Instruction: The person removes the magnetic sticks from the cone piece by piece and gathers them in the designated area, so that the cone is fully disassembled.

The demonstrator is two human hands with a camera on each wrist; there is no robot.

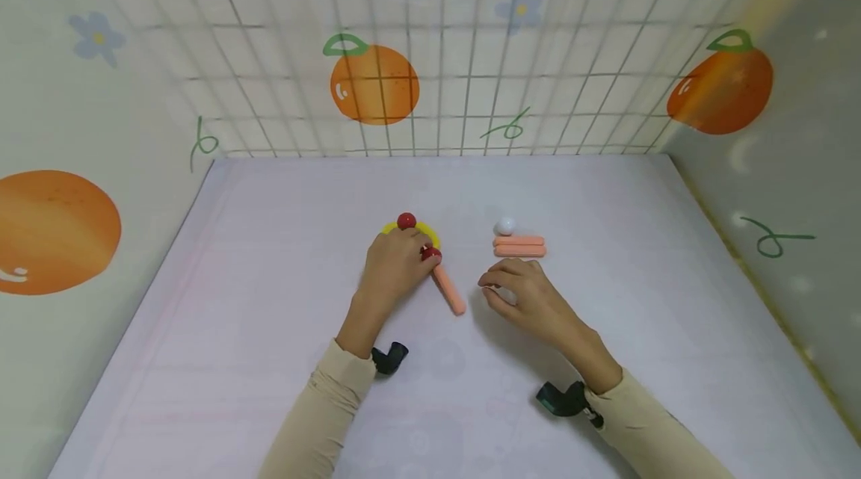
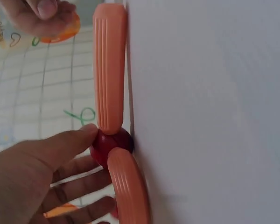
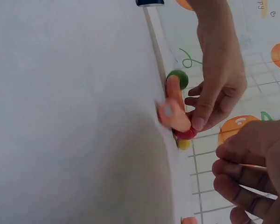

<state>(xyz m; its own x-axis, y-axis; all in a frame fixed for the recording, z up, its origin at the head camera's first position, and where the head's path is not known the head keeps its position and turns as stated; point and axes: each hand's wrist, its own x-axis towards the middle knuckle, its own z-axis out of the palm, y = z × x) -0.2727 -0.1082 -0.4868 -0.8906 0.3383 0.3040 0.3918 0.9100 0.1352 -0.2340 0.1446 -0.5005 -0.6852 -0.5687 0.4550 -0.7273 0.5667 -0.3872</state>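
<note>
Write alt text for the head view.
On a pale table, a person's left hand holds a red ball joined to a pink stick and a yellow curved piece. The right hand hovers near two stacked pink sticks and a white ball.

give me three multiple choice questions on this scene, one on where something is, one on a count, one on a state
1. Where is the white ball?
A. just behind the pair of salmon sticks
B. under the left sleeve
C. on the wall

2. How many salmon sticks lie side by side, apart from the hands?
A. two
B. four
C. six

3. What is the left hand doing?
A. lying flat and idle
B. holding the red ball joined to a stick
C. lifted off the table

Answers:
1. A: the white ball sits at the far edge of the pair of salmon sticks.
2. A: two lie together there.
3. B: the left hand has fingers on the red ball joined to the salmon stick.
</note>
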